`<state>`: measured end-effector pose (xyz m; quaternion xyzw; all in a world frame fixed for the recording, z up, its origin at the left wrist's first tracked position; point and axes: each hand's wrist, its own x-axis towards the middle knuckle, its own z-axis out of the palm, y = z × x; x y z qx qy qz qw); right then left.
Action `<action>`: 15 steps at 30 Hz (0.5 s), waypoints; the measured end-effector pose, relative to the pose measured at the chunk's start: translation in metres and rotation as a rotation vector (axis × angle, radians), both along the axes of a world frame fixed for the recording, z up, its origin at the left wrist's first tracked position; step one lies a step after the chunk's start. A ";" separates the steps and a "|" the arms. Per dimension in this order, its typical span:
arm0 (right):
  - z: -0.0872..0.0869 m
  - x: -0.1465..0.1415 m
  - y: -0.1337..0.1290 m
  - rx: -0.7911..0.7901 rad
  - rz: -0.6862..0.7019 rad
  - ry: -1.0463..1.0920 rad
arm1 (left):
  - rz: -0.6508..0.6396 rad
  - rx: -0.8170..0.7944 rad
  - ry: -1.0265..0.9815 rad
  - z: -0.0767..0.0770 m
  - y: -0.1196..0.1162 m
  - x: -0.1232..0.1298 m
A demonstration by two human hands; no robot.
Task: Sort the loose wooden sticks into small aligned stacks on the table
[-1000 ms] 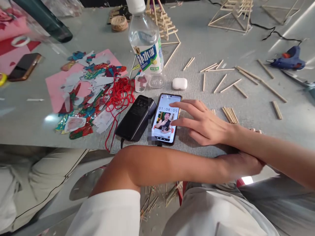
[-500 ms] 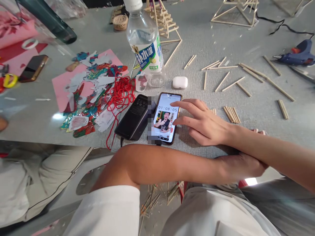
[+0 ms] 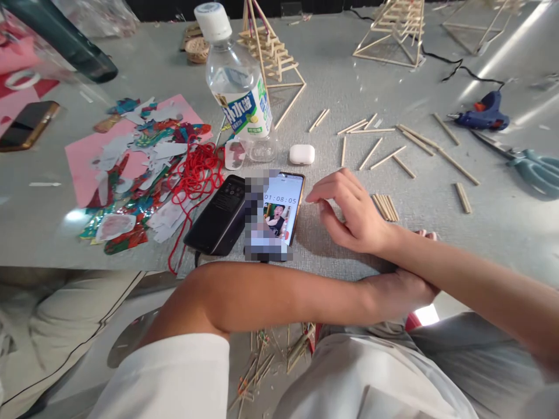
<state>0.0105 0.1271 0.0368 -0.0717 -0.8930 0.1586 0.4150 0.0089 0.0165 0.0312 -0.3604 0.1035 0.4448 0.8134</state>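
My right hand (image 3: 349,212) is just right of the lit phone (image 3: 283,203), apart from it, with bent fingers drawn loosely together and nothing visible in them. The phone shows a timer and a picture of a person, and its left part is blurred. My left forearm crosses along the table's front edge. My left hand (image 3: 399,294) lies under my right forearm, with fingertips showing beyond it and most fingers hidden. A black device (image 3: 216,218) sits left of the phone. A white earphone case (image 3: 301,154) and a bottle (image 3: 242,99) stand behind.
Loose sticks (image 3: 386,151) and a stick bundle (image 3: 385,207) lie at right, near a glue gun (image 3: 484,113) and scissors (image 3: 537,171). Stick frames (image 3: 279,61) stand behind. Red string (image 3: 198,169), scraps (image 3: 126,186) and another phone (image 3: 28,125) are at left.
My right hand has drawn back from the phone screen, and its spread fingers have curled together. The view has shifted, so the table's objects appear farther left.
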 end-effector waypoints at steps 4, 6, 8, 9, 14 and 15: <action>0.003 -0.002 -0.002 -0.021 -0.021 0.047 | 0.028 -0.725 -1.166 -0.005 -0.005 -0.002; 0.004 -0.002 -0.002 -0.041 -0.038 0.062 | 0.051 -0.815 -1.371 -0.009 -0.008 -0.004; 0.006 -0.001 0.000 -0.058 -0.062 0.106 | 0.084 -0.856 -1.450 -0.012 -0.010 -0.005; 0.008 0.000 0.001 -0.068 -0.075 0.133 | 0.101 -0.878 -1.472 -0.013 -0.011 -0.006; 0.016 0.007 0.010 -0.160 -0.169 0.279 | 0.229 -1.252 -1.583 -0.005 -0.007 -0.011; 0.018 0.008 0.013 -0.182 -0.194 0.313 | 0.262 -1.333 -1.600 -0.001 -0.006 -0.012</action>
